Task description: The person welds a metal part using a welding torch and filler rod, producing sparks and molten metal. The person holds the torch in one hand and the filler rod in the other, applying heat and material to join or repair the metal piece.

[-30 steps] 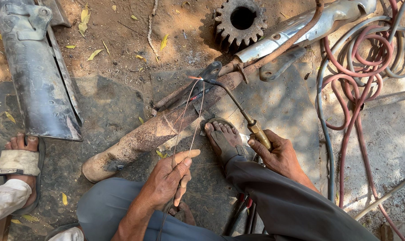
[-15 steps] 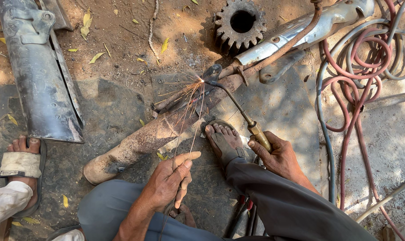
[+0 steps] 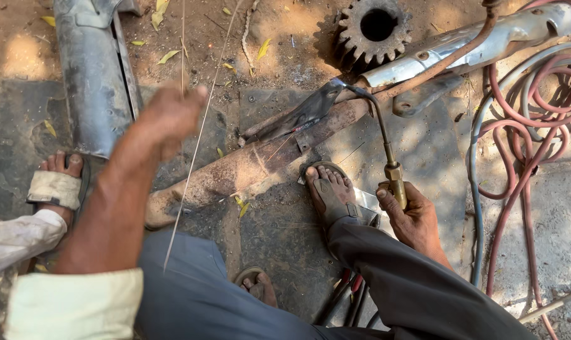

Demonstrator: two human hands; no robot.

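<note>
A: What is being changed since the last moments?

B: The left hand (image 3: 169,116) is being lifted up and to the left, away from the rusty pipe (image 3: 254,167); a thin filler rod (image 3: 191,151) is being pinched in its closed fingers. No sparks are being thrown at the joint now, so the heating is being judged as paused.

A: And the torch?

B: The brass torch (image 3: 386,148) is being gripped by the right hand (image 3: 414,220), fingers wrapped round its handle, the tip being held at the far end of the pipe beside the dark bracket (image 3: 301,116).

A: Are any containers being seen?

B: None are being shown; only a gear (image 3: 373,28) and coiled hoses (image 3: 531,113) on the right.
</note>
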